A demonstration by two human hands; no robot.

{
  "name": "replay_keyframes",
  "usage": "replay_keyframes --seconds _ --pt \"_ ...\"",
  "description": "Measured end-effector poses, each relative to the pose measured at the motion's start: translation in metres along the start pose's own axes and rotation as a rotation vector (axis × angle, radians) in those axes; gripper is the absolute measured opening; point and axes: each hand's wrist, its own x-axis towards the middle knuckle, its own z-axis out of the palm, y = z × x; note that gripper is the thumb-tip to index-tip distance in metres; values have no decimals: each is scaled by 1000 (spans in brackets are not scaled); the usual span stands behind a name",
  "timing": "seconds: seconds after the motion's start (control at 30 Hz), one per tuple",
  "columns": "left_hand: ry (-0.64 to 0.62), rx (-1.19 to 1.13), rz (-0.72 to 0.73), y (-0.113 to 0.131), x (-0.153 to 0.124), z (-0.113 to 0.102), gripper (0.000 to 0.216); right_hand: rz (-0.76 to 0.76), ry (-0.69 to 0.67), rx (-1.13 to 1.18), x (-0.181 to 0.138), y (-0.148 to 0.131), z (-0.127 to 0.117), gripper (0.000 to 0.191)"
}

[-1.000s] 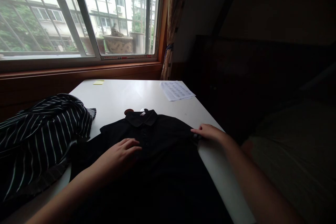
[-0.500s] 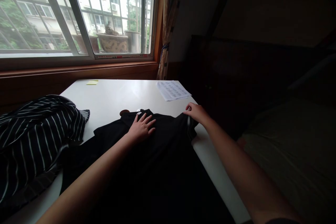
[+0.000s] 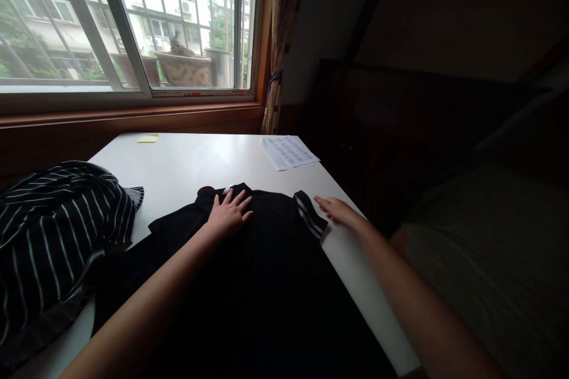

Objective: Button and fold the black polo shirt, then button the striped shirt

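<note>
A black polo shirt lies flat on a white table, collar toward the window. My left hand rests open and flat on the shirt just below the collar. The shirt's right sleeve is folded inward, and its striped cuff shows. My right hand lies beside that cuff at the table's right edge, fingers stretched out and holding nothing.
A black garment with white stripes is heaped at the table's left. A printed sheet of paper lies at the far right corner, a yellow sticky note at the far left. A window and curtain stand behind; a bed lies to the right.
My left hand slid up the shirt toward the collar. My right hand lifted the sleeve, folded it inward, then let go and drew back to the table edge.
</note>
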Motion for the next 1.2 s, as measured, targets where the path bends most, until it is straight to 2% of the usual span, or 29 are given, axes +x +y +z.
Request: replay_keyframes --seconds 0.23,0.43,0.63,0.7,0.77,0.83,0.9,1.03,1.2 --pt "18 -1 -15 2 -2 2 59 -57 -40 90 -33 18 20 31" --pt "26 6 -23 2 -2 5 59 -71 71 358 -54 27 14 22" --pt "88 54 4 7 -4 0 54 -18 92 641 -66 21 15 28" --pt "153 87 90 16 -6 -4 49 12 77 682 -65 15 18 35" --pt "204 89 236 31 -10 -7 46 32 60 705 -62 9 22 43" --pt "207 56 382 51 -13 -3 46 33 40 717 -59 4 24 51" --pt "173 6 445 70 -15 6 50 16 25 731 -55 -1 26 57" --pt "124 -58 387 89 -8 25 62 -42 76 763 -52 -6 23 58" --pt "112 -84 300 77 16 29 64 -239 290 773 -60 -8 18 51"
